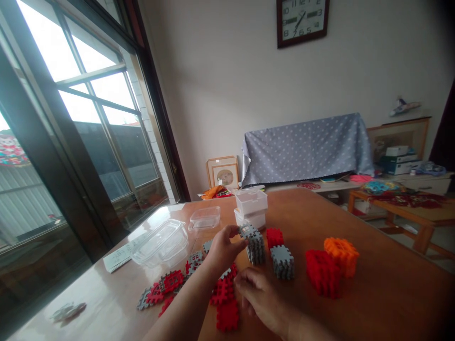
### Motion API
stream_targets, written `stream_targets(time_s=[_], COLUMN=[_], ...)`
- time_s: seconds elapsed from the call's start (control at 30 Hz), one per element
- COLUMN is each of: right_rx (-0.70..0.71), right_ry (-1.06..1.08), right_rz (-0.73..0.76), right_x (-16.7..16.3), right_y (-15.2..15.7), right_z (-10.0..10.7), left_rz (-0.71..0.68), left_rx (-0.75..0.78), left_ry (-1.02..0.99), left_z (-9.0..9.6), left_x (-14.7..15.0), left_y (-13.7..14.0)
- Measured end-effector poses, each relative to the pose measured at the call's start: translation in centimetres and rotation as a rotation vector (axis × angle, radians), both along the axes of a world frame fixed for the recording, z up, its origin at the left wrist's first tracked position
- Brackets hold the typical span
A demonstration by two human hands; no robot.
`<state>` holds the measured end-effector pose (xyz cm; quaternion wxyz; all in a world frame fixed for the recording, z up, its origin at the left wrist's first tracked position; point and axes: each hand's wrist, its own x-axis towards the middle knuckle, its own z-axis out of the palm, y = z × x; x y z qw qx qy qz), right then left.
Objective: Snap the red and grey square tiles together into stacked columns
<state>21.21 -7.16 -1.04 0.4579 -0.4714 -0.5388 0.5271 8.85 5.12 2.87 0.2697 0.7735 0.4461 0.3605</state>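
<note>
My left hand (225, 248) pinches a grey notched building tile (246, 230) at the top of a stack of grey tiles (256, 251). Just in front, my right hand (258, 293) is curled closed beside loose red tiles (226, 315); whatever its fingers may hold is hidden. A second grey stack (282, 262) stands to the right, with a red stack (275, 237) behind it. Farther right are a taller red stack (323, 274) and an orange stack (341, 255). Loose red and grey tiles (172, 280) lie left of my forearm, which covers part of the pile.
Clear plastic containers (159, 241) and a clear lid (205, 218) sit on the wooden table (377, 293) at the left. White plastic boxes (251, 201) are stacked behind the tiles. A paper booklet (117, 258) and a small clear packet (67, 312) lie near the left edge.
</note>
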Motion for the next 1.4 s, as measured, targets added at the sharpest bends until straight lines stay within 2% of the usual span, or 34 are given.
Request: stream_targets(time_s=[0.3,0.6,1.0,1.23,1.4], right_rx=[0.030,0.051,0.066,0.056,0.053], right_ry=[0.037,-0.024,-0.014,-0.039,-0.027], right_rz=[0.053,0.008,-0.005,-0.027,-0.013], right_x=[0.1,0.2,-0.1,0.0,0.0], right_y=[0.4,0.5,0.7,0.9,0.7], right_z=[-1.4,-1.3,-1.4,-1.9,-1.5], left_rz=[0.013,-0.004,-0.072,-0.118,-0.135], left_rx=[-0.003,-0.060,-0.067,-0.104,-0.142], left_ry=[0.079,0.116,0.180,0.094,0.037], left_z=[-0.6,-1.4,-0.4,-1.5,-1.7], left_x=[1.7,1.3,1.9,1.8,1.7], left_y=[1.3,1.6,2.0,3.1,3.4])
